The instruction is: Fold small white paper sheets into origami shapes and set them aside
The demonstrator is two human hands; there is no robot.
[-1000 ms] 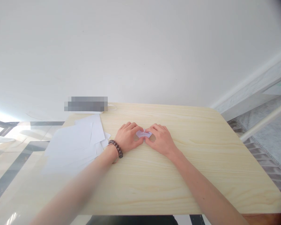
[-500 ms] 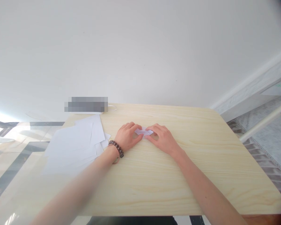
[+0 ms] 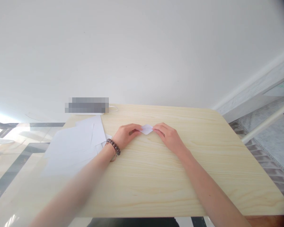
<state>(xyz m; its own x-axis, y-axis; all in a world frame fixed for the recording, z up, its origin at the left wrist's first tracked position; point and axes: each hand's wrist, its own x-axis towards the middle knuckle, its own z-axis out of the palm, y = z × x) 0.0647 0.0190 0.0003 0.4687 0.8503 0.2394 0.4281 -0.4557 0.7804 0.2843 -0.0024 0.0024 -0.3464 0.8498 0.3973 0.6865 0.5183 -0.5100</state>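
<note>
Right of the loose sheets, I now see the folded paper pinched at both ends: left hand and right hand have moved outward, leaving its middle uncovered. Folds too small to call on my feed.

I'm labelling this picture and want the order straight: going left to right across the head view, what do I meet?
Loose white sheets → left hand → small paper piece pinched between both hands → right hand → pale pole.
</note>
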